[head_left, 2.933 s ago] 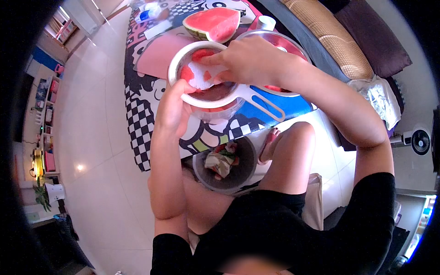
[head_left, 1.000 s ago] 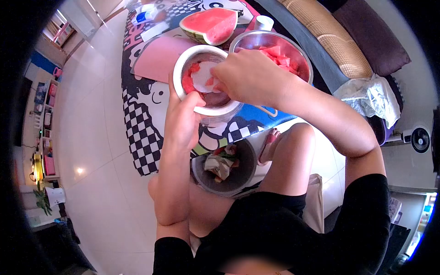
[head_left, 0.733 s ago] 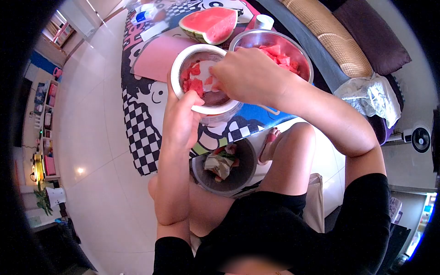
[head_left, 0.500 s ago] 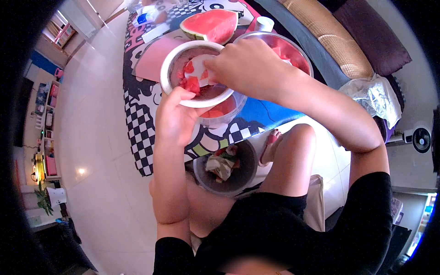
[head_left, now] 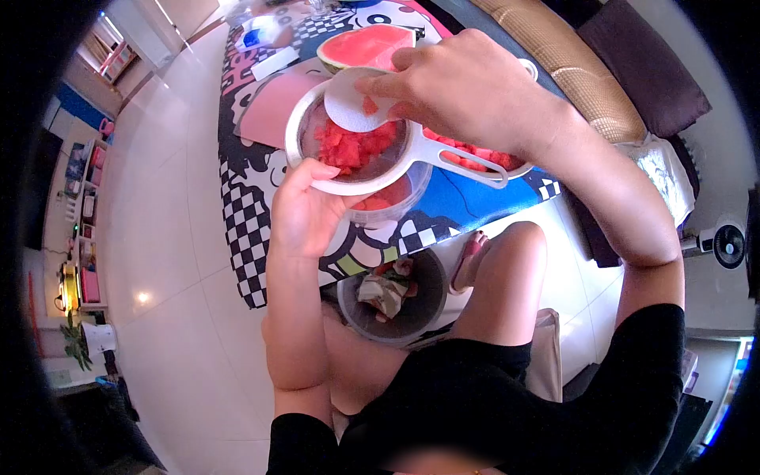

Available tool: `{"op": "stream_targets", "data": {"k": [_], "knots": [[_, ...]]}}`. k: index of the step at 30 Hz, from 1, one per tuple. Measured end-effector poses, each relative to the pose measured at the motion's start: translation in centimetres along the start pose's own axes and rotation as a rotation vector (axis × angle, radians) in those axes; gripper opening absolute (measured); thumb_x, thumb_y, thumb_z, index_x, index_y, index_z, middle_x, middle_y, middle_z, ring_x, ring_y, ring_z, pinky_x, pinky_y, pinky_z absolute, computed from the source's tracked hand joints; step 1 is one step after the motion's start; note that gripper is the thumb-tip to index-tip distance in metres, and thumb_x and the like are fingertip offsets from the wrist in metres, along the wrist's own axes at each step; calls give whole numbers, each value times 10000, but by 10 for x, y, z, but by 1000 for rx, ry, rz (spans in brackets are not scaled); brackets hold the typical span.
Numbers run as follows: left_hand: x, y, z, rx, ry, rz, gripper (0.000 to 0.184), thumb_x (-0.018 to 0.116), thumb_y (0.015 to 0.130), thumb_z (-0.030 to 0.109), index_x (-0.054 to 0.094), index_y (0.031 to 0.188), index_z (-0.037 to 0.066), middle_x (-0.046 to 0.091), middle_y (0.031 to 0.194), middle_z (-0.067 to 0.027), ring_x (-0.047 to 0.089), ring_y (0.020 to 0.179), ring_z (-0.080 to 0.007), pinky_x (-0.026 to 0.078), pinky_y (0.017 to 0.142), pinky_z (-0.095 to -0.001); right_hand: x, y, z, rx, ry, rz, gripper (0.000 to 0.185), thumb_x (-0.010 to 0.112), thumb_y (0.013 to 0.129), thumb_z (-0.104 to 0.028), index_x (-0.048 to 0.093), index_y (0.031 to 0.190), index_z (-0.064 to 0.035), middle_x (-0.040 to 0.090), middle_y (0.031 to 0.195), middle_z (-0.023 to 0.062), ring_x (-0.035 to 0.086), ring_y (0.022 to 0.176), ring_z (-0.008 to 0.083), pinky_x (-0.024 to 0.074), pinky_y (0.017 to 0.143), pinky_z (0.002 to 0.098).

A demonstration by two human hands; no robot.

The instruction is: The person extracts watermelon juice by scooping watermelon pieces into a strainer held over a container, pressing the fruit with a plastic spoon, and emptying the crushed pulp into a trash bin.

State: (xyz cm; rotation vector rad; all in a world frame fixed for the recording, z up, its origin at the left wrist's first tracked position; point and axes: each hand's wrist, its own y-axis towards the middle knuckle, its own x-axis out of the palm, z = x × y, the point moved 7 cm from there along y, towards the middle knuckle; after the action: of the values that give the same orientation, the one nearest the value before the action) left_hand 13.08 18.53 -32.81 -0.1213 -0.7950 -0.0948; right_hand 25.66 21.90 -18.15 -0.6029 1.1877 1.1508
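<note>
Room: pale, glossy tiled floor (head_left: 182, 269); from the strainer, a long tan patterned cushion (head_left: 590, 71) lies toward 2 o'clock, and a small black-and-white round fan (head_left: 724, 244) stands farther out, toward 4.
Worktop: a worktop (head_left: 487, 198) under a cartoon-printed cover in black-and-white checks, blue and pink.
Strainer: a white, round-rimmed strainer (head_left: 352, 188) with fine mesh is held above the worktop, its long loop handle pointing between 3 and 4 o'clock.
Red flesh: broken pieces of wet red watermelon flesh (head_left: 352, 149) lie in the strainer.
Left hand: the left hand (head_left: 305, 210) pinches the strainer rim at 7 o'clock, thumb on top, fingers beneath.
Right hand: the right hand (head_left: 455, 91) has its grip pinched on a flat, white, rounded disc (head_left: 346, 111), tilted over the strainer's 12 o'clock side, a red bit stuck to it.
Containers: a clear plastic tub (head_left: 423, 184) sits below at 5 o'clock; whether the strainer touches it, I cannot tell. A shiny metal bowl (head_left: 526, 169) of red chunks, partly hidden, sits at 3.
Fruit and board: a large cut watermelon wedge (head_left: 368, 47) lies at 12; a flat pink board (head_left: 273, 111) at 10.
Bin: a round grey bin (head_left: 431, 313) with scraps stands between 5 and 6.
</note>
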Motion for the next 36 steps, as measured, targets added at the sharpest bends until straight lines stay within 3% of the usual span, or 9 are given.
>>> {"op": "stream_targets", "data": {"k": [2,8,11,20,23,26,29,36], "knots": [[-1,-1,0,-2,14,4,559,462,818,65,381,1348,-91,533,1319,-229,561,1201,-347,469,1033,-512,16,1,13,123,128,-201,263,560,902,-234,664,929,7,658,788,200,669,732,355,526,656,450],[-4,0,-1,38,37,12,549,467,801,43,404,1334,-74,548,1297,-207,577,1176,-320,493,999,-488,33,-2,9,15,561,-245,241,558,916,-285,707,1035,-138,686,885,157,661,806,351,521,707,451],[-4,0,-4,54,36,53,582,463,782,12,383,1355,-58,539,1291,-198,571,1180,-303,497,993,-481,43,1,5,-93,534,-167,255,563,904,-280,707,1048,-127,688,895,162,659,814,355,519,708,448],[-7,3,-6,95,54,72,659,452,739,-21,346,1389,-5,502,1320,-179,542,1208,-295,480,1012,-455,48,3,5,34,451,-316,264,539,910,-274,690,903,-58,662,794,210,650,762,389,504,672,463],[-9,1,-2,112,66,105,670,448,736,-28,331,1394,1,495,1323,-177,535,1215,-295,480,1013,-461,54,3,8,80,467,-136,280,537,901,-262,658,836,-17,642,741,227,644,738,405,497,651,474],[-5,0,1,131,68,129,674,445,733,-42,327,1395,4,493,1322,-179,534,1216,-296,480,1013,-471,43,4,5,26,467,-149,277,539,890,-249,650,808,-9,643,739,223,648,740,401,500,653,476],[-5,1,4,161,83,152,671,442,731,-57,336,1391,5,494,1320,-177,536,1211,-297,483,1010,-474,59,7,3,13,369,-50,253,544,881,-233,656,800,-21,652,734,203,659,731,384,509,650,469],[-8,1,4,189,139,152,635,451,748,-53,371,1375,9,513,1288,-168,558,1173,-292,511,973,-474,65,11,-3,-16,278,-67,174,569,837,-184,708,847,-80,670,723,160,680,705,331,529,629,434]]}}
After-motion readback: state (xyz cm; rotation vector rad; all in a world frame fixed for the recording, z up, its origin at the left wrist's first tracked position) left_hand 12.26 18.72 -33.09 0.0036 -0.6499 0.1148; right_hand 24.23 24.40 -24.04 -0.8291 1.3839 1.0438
